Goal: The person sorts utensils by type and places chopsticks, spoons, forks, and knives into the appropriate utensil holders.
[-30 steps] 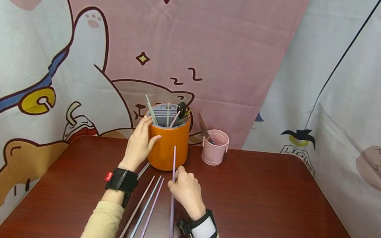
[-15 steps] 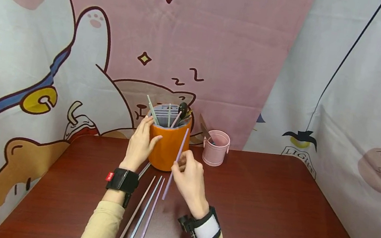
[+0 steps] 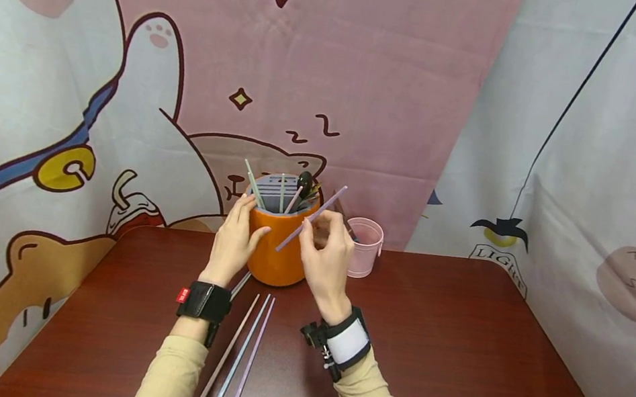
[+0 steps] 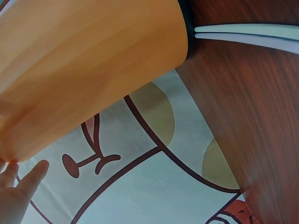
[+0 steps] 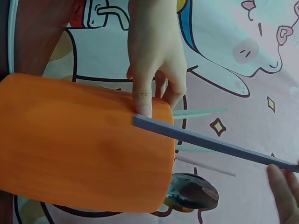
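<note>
In the head view my left hand [image 3: 231, 238] rests against the left side of an orange cylindrical container [image 3: 272, 263], fingers nearly straight by its rim, thumb on its front. My right hand [image 3: 329, 261] pinches a slim purple stick [image 3: 293, 235], chopstick-like, tilted in front of the container. The right wrist view has this square-edged stick [image 5: 201, 141] crossing in front of the container's rim, its near end passing before my left thumb. Pale green sticks [image 3: 281, 193], a pinkish one [image 3: 293, 200] and a glossy black piece [image 3: 304, 184] poke out of the container.
On the table [image 3: 455, 353] lie a brown stick [image 3: 223, 359], a blue stick [image 3: 237, 361] and a purple one, nearly parallel. Paler sticks [image 4: 247, 31] lie left of the container. A small pink bucket [image 3: 362, 259] stands to the right. Behind hangs a printed cloth [image 3: 399, 101].
My right hand has lifted the purple stick off the table, carried it up to the container and tilted it rightward. My left hand has stayed at the container.
</note>
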Tool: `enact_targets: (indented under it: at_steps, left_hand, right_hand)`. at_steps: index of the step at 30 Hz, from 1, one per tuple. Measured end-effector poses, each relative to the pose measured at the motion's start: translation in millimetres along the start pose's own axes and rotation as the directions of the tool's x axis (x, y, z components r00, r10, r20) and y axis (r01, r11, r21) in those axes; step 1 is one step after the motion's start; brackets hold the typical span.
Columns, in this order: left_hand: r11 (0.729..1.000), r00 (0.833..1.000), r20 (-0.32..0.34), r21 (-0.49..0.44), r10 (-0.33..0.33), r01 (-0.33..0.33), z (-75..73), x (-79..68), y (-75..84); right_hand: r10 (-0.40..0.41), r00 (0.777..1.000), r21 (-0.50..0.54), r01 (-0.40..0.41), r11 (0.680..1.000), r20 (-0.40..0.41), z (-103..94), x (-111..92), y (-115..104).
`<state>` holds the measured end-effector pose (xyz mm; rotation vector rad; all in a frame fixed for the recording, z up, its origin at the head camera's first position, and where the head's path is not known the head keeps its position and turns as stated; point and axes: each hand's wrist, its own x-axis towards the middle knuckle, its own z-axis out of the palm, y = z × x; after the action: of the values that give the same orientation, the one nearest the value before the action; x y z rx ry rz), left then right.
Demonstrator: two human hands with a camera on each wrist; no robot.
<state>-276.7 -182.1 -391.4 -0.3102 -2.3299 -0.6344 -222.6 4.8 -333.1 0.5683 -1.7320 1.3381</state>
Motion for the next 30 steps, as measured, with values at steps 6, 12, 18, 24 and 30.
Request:
enact_targets:
  at_steps: [6, 12, 18, 24, 30]
  left_hand:
    - [1.000, 1.000, -0.008, -0.002, 0.008, -0.008, -0.2, -0.4, -0.5]
    - [1.000, 1.000, -0.006, 0.000, 0.008, -0.008, -0.7, -0.3, 0.0]
    - [1.000, 1.000, -0.015, 0.004, 0.015, -0.015, 0.0, -0.4, 0.2]
    - [1.000, 1.000, -0.003, 0.007, 0.007, -0.007, 0.7, -0.1, -0.5]
    - [1.000, 1.000, -0.005, 0.006, 0.006, -0.006, 0.5, 0.5, -1.3]
  right_hand:
    - [-0.124, 0.986, 0.044, 0.129, 0.991, -0.115, 14.2, 16, -1]
    - [-0.172, 0.982, 0.093, 0.180, 0.979, -0.081, 34.4, 18, 6]
    - [-0.155, 0.987, -0.066, 0.157, 0.985, 0.034, 49.3, 12, 25]
    - [-0.145, 0.984, -0.176, 0.161, 0.971, 0.102, 59.2, 8, 39]
    - [-0.109, 0.984, -0.224, 0.139, 0.964, 0.143, 65.2, 10, 42]
